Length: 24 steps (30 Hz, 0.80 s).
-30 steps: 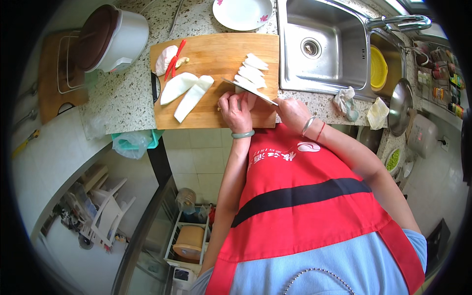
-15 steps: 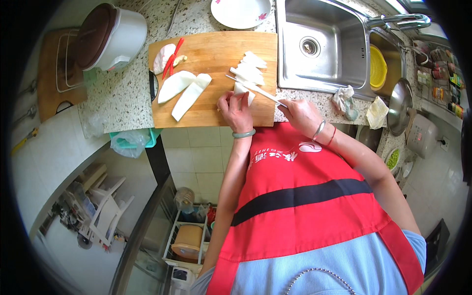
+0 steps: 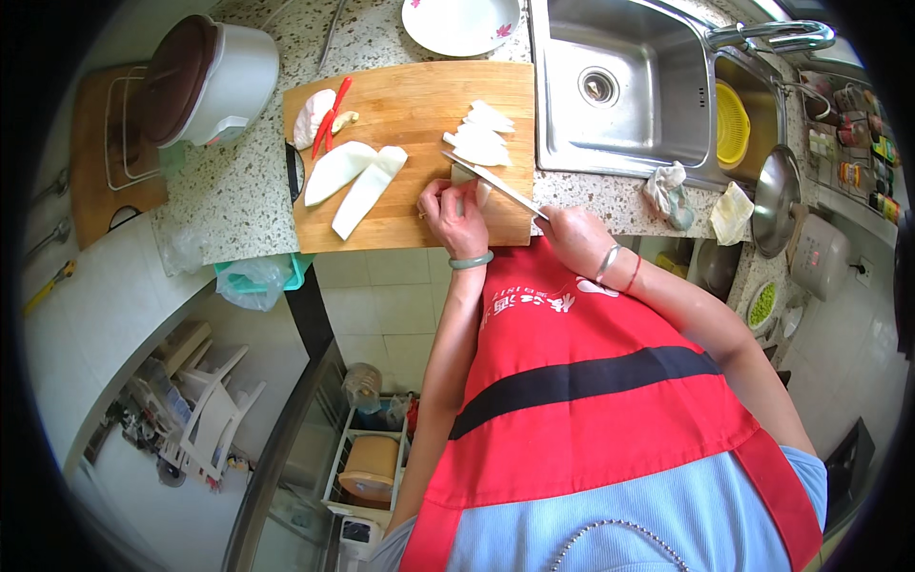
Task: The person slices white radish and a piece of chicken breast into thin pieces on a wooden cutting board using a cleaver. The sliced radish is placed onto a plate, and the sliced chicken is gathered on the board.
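Observation:
My left hand [image 3: 454,221], a green bangle at its wrist, presses curled fingers on a piece of pale white vegetable [image 3: 461,174] on the wooden cutting board [image 3: 410,105]. My right hand [image 3: 578,241] is closed around the handle of a kitchen knife [image 3: 505,187], whose blade lies across that piece beside my left fingertips. Just beyond the blade fan out several cut white slices [image 3: 479,143]. Two long pale vegetable pieces [image 3: 370,194] rest left of my left hand. Behind them are red chili peppers [image 3: 331,119], a pinkish-white lump [image 3: 313,116] and a small yellowish piece [image 3: 344,121].
A steel sink [image 3: 629,114] adjoins the board on the right, with a yellow strainer [image 3: 732,124] in its side basin. Crumpled cloths [image 3: 669,197] and a pan lid [image 3: 777,202] lie along the front. A white plate [image 3: 462,24] stands behind; a rice cooker [image 3: 224,86] is left.
The knife has shifted slightly left and toward me, its blade now over the piece near my left fingers. My right hand has come a little nearer. My left hand barely moves.

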### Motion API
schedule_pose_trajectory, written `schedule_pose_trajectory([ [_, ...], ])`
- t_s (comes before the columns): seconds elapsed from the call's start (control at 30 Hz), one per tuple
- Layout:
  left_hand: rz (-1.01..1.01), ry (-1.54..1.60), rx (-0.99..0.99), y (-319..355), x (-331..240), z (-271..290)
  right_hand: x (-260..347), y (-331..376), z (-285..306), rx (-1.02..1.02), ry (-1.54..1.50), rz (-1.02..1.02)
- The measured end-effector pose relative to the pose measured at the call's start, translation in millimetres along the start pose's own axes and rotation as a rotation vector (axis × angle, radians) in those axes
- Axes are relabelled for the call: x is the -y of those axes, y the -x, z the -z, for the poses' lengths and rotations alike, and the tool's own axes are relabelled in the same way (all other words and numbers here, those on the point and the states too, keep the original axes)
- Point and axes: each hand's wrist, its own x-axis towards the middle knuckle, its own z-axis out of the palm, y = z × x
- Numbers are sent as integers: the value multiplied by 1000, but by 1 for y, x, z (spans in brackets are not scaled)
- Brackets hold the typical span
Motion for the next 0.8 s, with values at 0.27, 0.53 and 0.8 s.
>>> schedule_pose_trajectory([
  [0.27, -41, -67, 78, -5, -12, 14, -8, -27, -4, -33, 105, 112],
  [0.53, -82, -83, 134, 2, -14, 23, 0, -32, 24, -153, 77, 182],
  [0.8, 27, 62, -15, -4, -7, 4, -17, -11, 18, -157, 125, 257],
])
